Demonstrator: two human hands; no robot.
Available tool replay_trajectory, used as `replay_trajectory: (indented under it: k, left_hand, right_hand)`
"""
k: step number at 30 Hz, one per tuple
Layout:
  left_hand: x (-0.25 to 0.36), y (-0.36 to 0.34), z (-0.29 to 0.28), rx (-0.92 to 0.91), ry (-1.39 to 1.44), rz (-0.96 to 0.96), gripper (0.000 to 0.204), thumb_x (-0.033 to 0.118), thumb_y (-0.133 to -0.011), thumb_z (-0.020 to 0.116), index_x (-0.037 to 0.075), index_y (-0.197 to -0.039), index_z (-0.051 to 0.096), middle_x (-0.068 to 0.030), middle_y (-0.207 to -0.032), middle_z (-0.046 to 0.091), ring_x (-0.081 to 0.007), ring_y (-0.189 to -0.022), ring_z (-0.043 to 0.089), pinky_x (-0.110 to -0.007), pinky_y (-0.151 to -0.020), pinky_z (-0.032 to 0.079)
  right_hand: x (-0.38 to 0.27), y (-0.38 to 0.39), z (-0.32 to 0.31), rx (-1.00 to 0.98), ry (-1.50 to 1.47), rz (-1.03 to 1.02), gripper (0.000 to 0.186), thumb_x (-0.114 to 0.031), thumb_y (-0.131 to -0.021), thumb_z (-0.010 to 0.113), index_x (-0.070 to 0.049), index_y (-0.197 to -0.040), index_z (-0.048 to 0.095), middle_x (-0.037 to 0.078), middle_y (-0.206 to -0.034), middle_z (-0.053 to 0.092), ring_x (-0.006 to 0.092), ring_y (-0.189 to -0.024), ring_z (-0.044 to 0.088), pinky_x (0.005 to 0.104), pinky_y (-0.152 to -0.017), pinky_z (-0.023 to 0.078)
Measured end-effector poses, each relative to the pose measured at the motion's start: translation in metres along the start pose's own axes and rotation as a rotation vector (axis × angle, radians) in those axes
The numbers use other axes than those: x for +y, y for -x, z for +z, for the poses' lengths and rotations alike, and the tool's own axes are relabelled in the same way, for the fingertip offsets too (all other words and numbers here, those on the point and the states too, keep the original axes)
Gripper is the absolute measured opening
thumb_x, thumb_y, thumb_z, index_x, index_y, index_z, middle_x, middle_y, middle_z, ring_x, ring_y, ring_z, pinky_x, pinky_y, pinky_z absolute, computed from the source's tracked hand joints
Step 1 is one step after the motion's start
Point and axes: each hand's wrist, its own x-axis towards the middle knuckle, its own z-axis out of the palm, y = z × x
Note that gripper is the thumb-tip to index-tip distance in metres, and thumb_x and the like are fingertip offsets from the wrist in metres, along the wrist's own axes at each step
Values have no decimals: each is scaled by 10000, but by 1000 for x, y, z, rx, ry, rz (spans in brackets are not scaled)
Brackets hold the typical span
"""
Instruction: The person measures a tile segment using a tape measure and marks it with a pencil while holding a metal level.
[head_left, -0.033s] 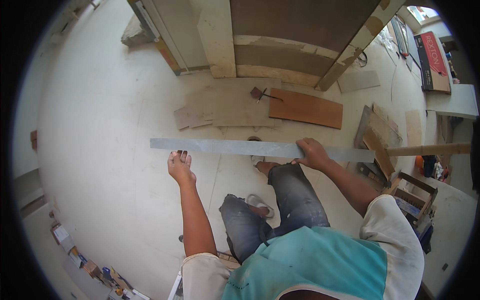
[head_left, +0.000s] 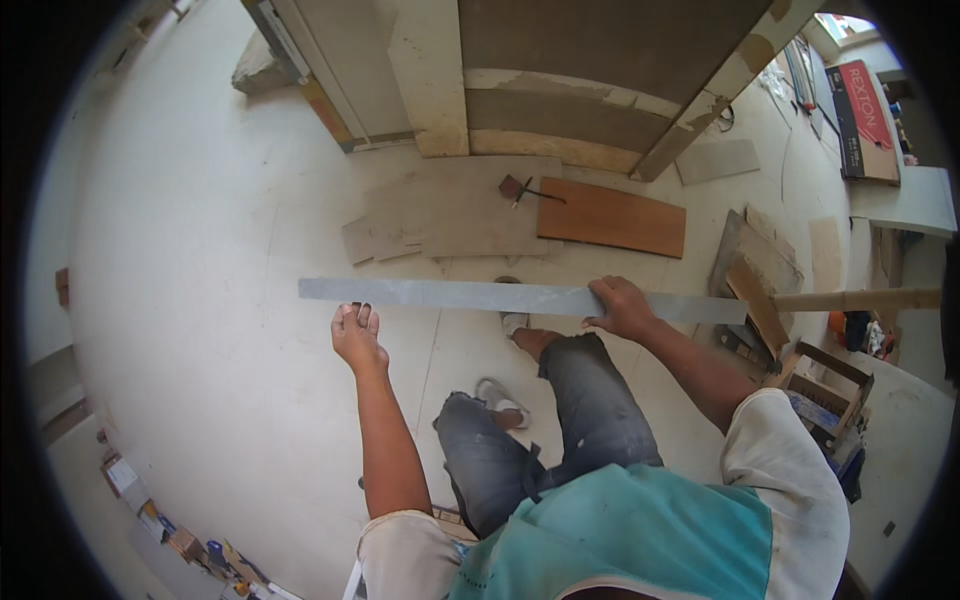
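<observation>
A long, straight, flat grey bar (head_left: 450, 294) is held crosswise in front of my legs, above the floor. Near its left end my left hand (head_left: 358, 338), palm up, has its fingers curled at the bar's near edge; their tips are partly hidden. My right hand (head_left: 625, 308) is wrapped over the bar right of its middle, thumb on the near side. Beyond the bar, an orange-brown board (head_left: 612, 220) and several thin greyish sheets (head_left: 450, 205) lie on the floor. A small tool with a dark reddish-brown head (head_left: 512, 188) rests across them.
A large panel with pale wooden strips (head_left: 570, 145) stands at the far side. Broken slabs (head_left: 745, 255), a round pole (head_left: 860, 299) and a wooden tool carrier (head_left: 828, 390) are to the right. A red and black carton (head_left: 862, 125) stands farther right; boxes (head_left: 185, 545) line the lower left.
My left foot has moved slightly forward and left, and my left leg has shifted a little. The bar and both hands have barely moved, keeping their hold.
</observation>
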Motion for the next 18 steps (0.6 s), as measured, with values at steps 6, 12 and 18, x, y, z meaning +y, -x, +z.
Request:
replay_trajectory:
  k: [6, 12, 18]
  left_hand:
    - [-85, -211, 40, -62, -77, -150, 336, 240, -967, 539, -21, -1167, 472, -132, -1083, 556, -276, -1022, 576, -414, -928, 469]
    - [-200, -357, 64, -84, 32, -206, 212, 188, -971, 535, -5, -1043, 483, -123, -1060, 554, -232, -958, 576, -418, -905, 474]
    - [-300, -426, 62, -74, 131, -162, 240, 161, -958, 557, -28, -1083, 479, -133, -1066, 564, -235, -962, 588, -402, -865, 498]
  right_hand:
    - [84, -133, 138, -23, 108, 78, 674, -298, -559, 857, -55, -1105, 546, 166, -955, 569, 360, -946, 562, 449, -832, 465]
    - [172, -218, 276, -44, 198, 124, 678, -284, -567, 853, -57, -1129, 549, 168, -1055, 531, 357, -1028, 531, 440, -888, 456]
    - [240, -267, 347, -67, 256, 90, 617, -250, -583, 843, -40, -1084, 551, 157, -1101, 499, 350, -1050, 511, 434, -892, 448]
